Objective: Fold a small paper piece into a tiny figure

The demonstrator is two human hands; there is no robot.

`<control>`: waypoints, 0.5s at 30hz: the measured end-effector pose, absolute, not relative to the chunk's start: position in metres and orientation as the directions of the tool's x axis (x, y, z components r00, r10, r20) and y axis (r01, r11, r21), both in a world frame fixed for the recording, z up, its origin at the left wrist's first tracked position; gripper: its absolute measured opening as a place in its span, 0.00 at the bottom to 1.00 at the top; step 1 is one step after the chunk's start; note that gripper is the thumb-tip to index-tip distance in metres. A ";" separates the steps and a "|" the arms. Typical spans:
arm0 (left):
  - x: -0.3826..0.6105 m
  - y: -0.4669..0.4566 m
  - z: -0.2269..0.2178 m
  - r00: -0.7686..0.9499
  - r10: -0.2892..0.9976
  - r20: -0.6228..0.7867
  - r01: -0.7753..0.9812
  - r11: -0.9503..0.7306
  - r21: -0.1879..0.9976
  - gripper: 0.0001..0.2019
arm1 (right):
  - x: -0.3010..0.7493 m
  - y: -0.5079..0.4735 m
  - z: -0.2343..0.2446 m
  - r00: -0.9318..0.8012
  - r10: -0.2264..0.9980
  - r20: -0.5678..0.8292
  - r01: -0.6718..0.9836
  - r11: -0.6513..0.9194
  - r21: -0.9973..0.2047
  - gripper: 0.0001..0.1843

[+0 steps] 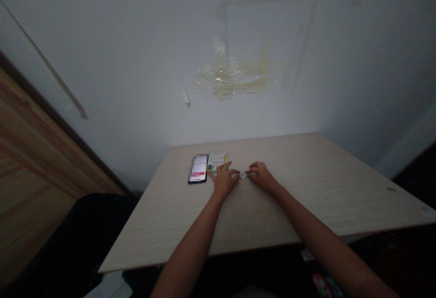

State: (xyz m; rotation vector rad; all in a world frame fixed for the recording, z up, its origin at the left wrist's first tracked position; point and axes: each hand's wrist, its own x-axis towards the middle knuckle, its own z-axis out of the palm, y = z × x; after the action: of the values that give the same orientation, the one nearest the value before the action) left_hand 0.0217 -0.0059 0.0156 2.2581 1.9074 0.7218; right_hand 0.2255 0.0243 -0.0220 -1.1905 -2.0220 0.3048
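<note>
A small whitish piece, perhaps folded paper (243,176), lies on the table between my two hands. My right hand (261,175) has its thumb and fingertips drawn together at the right edge of this piece. On the other side, my left hand (224,180) is spread, palm down, with one digit reaching to the piece's left edge. Its other fingers lie over the lower edge of a printed card or booklet (217,158), hiding part of it. Left of the card is a smartphone (198,169) with a lit screen, partly pixelated. Details of the whitish piece are too small to make out.
The pale wooden table (170,225) stands against a wall (143,62) marked with yellowed tape (238,80). A wooden panel (27,161) is at the left, with a dark cloth-like shape (91,225) beside the table. Colourful items (325,284) show below the front edge.
</note>
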 end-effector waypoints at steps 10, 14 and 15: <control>0.024 -0.006 0.016 0.148 0.937 0.317 0.916 -0.251 0.313 0.08 | 0.226 0.025 -0.021 -0.277 0.831 0.482 0.651 0.532 -0.542 0.07; 0.025 -0.007 0.018 0.156 0.949 0.273 0.920 -0.240 0.309 0.08 | 0.226 0.027 -0.023 -0.290 0.824 0.487 0.660 0.540 -0.522 0.07; 0.025 -0.007 0.019 0.152 0.953 0.261 0.920 -0.233 0.314 0.09 | 0.226 0.027 -0.023 -0.295 0.821 0.489 0.659 0.545 -0.519 0.07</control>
State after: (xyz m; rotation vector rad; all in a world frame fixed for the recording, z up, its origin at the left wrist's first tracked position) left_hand 0.0248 -0.0067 0.0188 2.3217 1.8934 0.6276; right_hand 0.2261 0.0273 -0.0232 -1.1909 -2.0448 0.2811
